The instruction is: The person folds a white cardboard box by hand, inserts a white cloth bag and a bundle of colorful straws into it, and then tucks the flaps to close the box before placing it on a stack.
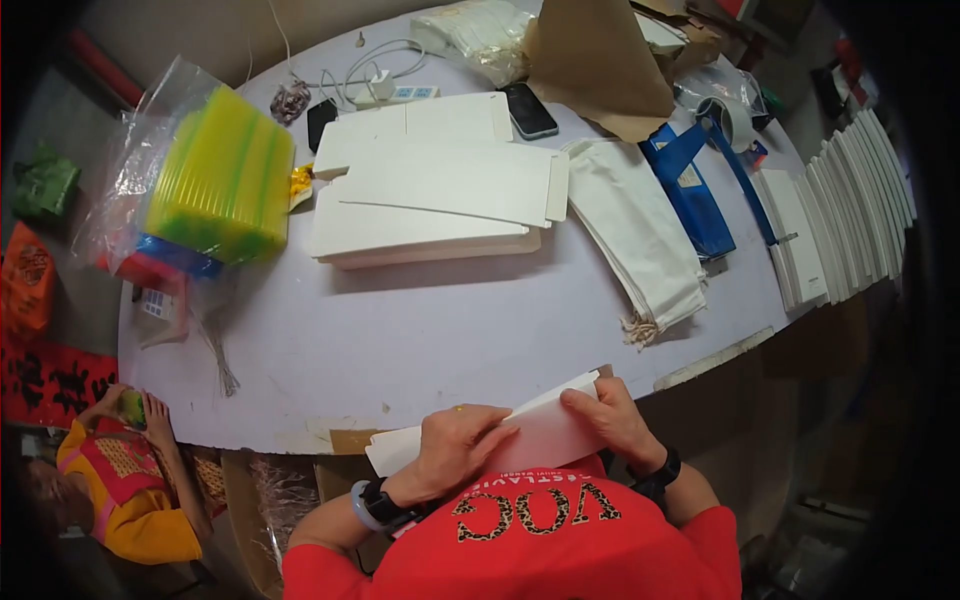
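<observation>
I hold a flat white cardboard box blank [545, 428] against my chest at the near edge of the white table [440, 340]. My left hand [455, 445] presses down on its left half, fingers curled over the card. My right hand [610, 415] grips its upper right corner, thumb on the top edge. A stack of the same flat white blanks [435, 190] lies further back on the table, out of reach of both hands.
A bag of yellow-green plastic pieces [225, 175] sits at the left. White cloth bags [640, 235], a blue tape dispenser [695, 185], a row of white folded boxes [850, 200], a phone [527, 110] and brown paper [600, 65] lie right and back. Another person [120, 480] sits lower left.
</observation>
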Available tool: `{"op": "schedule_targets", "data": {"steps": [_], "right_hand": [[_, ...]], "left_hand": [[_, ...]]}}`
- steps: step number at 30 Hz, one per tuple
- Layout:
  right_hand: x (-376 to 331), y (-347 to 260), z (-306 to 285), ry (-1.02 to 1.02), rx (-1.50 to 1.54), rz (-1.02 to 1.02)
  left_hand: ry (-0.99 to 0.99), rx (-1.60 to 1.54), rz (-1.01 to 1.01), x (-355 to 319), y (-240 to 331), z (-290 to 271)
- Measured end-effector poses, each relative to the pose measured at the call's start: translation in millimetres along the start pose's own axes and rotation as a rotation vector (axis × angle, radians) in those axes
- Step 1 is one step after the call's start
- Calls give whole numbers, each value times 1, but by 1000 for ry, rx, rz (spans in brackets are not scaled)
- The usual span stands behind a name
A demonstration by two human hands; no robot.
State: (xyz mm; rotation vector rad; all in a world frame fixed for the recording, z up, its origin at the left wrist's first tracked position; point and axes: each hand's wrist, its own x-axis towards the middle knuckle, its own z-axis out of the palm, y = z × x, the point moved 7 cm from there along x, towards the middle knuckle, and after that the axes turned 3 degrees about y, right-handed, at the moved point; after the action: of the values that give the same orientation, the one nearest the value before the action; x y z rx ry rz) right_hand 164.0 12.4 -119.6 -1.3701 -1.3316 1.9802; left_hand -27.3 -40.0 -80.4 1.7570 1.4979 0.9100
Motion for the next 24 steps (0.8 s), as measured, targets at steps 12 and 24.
{"op": "schedule_targets", "data": {"steps": [12,24], "right_hand": [[61,-61,43,209,-1186,-849],[92,-9,51,236,-1195,-689]], "left_hand": [[125,182,120,110,-69,-5],[-175,559,62,126,-84,24]]}}
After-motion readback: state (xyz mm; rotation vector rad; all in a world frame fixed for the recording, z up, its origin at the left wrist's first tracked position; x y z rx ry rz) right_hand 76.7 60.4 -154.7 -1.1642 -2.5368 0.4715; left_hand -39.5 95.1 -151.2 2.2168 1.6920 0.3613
